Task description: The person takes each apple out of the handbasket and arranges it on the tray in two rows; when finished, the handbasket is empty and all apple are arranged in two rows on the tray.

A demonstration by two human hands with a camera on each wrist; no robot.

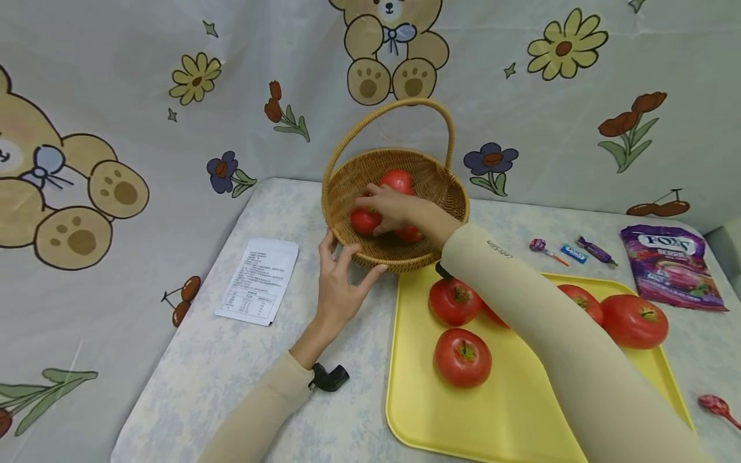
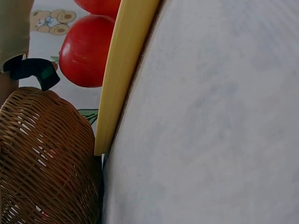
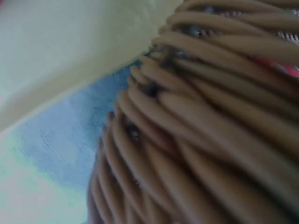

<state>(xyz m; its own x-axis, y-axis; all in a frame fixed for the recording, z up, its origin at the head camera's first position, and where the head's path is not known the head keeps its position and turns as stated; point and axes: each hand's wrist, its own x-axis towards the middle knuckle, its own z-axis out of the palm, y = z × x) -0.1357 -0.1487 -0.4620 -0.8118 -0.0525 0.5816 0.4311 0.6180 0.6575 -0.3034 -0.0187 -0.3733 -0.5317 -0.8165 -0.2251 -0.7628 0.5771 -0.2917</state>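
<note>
A wicker basket (image 1: 405, 263) with a tall arched handle stands tilted towards me at the back of the table, with several red apples in it. Inside it, my right hand (image 1: 389, 209) curls its fingers and thumb round an apple (image 1: 363, 222). Another apple (image 1: 397, 181) lies just behind that hand. My left hand (image 1: 338, 286) touches the basket's front left rim and side with fingers spread and fairly straight. Neither hand shows in the wrist views; the basket weave (image 3: 201, 130) fills much of the right one, and the basket (image 2: 46, 158) stands at lower left in the left one.
A yellow tray (image 1: 422, 418) holds several apples (image 1: 463, 358), partly covered by my right arm. A white printed packet (image 1: 258, 281) lies to the left. On the right are a purple candy bag (image 1: 673, 267), small wrapped sweets (image 1: 574, 253) and lollipops (image 1: 714, 404). A patterned cloth hangs behind.
</note>
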